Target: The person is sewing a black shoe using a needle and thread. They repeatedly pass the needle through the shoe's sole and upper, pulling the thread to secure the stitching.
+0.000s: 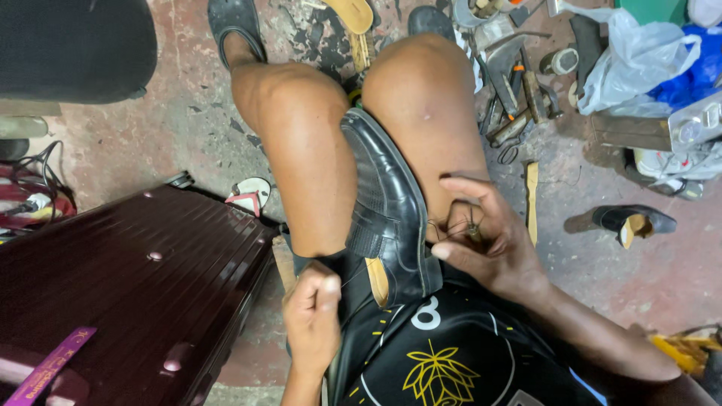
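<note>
Black leather shoe [391, 210] clamped between a seated person's knees, centre of frame.
A maroon suitcase [128, 293] lies lower left. The left hand [312, 319] is closed in a fist by the shoe's heel; right of the shoe, the right hand [489, 237] pinches thin thread [444, 229] and a small awl [474, 229]. Tools [519, 90] litter the floor at upper right.

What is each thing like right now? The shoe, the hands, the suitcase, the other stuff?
Black shoe: clamped between the knees, sole side facing right.
Left hand: closed in a fist by the shoe's heel.
Right hand: pinching a small tool with thread beside the shoe.
Suitcase: shut, lying flat.
Other black shoe: lying on the floor.
</note>
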